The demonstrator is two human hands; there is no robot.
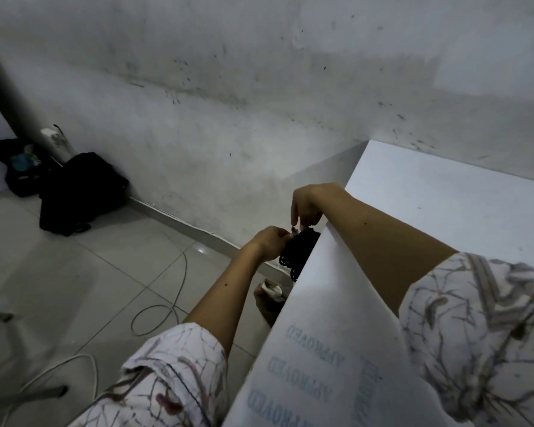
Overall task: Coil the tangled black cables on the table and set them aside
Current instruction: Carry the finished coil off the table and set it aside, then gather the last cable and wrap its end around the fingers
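A bundle of black cable [298, 252] hangs in the air just past the left edge of the white table [429, 211], partly hidden behind that edge. My left hand [270, 243] grips the bundle from the left side. My right hand [305, 204] is directly above it, fingertips pinched together at the top of the bundle, seemingly on a small light piece. Both forearms reach out from patterned sleeves.
A grey wall [259, 103] runs behind. On the tiled floor lie a grey cable [167, 306] in a loop, a white cable [59, 368], black bags [77, 192] in the corner and a crumpled white object [270, 289] below the table edge. Chair legs [0, 315] are at far left.
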